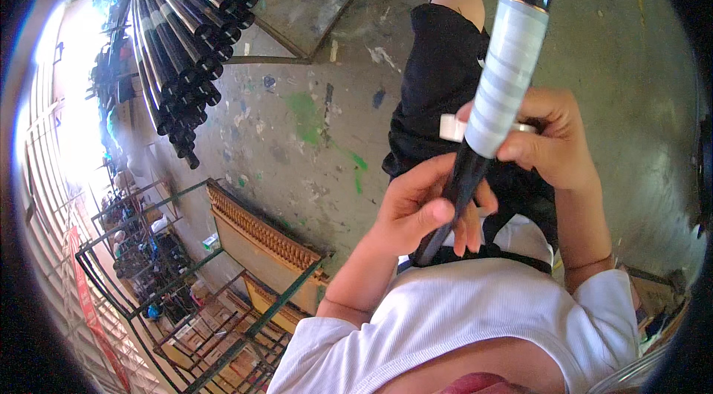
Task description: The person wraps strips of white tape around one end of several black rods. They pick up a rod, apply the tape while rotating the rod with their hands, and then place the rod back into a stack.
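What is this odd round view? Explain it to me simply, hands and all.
There is no machine here, just a person's two bare hands. The one picture comes from a wide camera worn on the head, looking down, so straight edges bend. The left hand holds the dark lower part of a long pole. The right hand is at its white wrapping; beside it is a small white object, partly hidden. Below is a floor with green paint marks, and at upper left a bundle of black poles.
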`<move>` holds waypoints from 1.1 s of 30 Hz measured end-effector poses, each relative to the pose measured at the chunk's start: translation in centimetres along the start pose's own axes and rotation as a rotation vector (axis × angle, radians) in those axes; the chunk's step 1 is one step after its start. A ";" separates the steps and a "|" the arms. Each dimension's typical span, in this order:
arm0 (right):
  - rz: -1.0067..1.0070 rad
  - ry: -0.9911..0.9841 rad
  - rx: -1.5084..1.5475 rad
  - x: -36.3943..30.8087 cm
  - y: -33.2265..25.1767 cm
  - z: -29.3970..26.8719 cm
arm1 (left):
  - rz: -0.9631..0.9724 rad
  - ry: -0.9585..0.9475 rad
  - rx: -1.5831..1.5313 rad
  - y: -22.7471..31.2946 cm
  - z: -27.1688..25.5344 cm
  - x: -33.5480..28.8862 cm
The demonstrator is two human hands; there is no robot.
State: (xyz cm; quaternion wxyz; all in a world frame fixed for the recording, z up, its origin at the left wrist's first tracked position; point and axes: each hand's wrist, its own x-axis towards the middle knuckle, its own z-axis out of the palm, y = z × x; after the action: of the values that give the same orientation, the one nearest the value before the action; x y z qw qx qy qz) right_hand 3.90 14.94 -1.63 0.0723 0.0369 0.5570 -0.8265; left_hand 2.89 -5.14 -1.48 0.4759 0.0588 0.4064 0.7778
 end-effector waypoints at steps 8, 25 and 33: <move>-0.138 0.276 -0.332 -0.1 -1.3 2.1 | 0.581 0.477 1.008 0.3 1.2 1.7; 0.000 -0.134 -0.151 1.3 -1.2 -0.3 | 0.244 0.036 0.082 -0.4 0.9 1.1; -0.047 0.266 -0.827 1.4 0.5 -0.9 | 0.272 0.059 0.080 -0.6 0.7 1.0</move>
State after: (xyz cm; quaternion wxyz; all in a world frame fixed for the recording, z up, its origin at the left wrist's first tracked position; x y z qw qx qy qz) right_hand 2.55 15.47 -2.58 -0.0104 0.0984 0.8464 -0.5233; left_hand 3.10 -3.84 -1.70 0.3513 0.1093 0.4390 0.8197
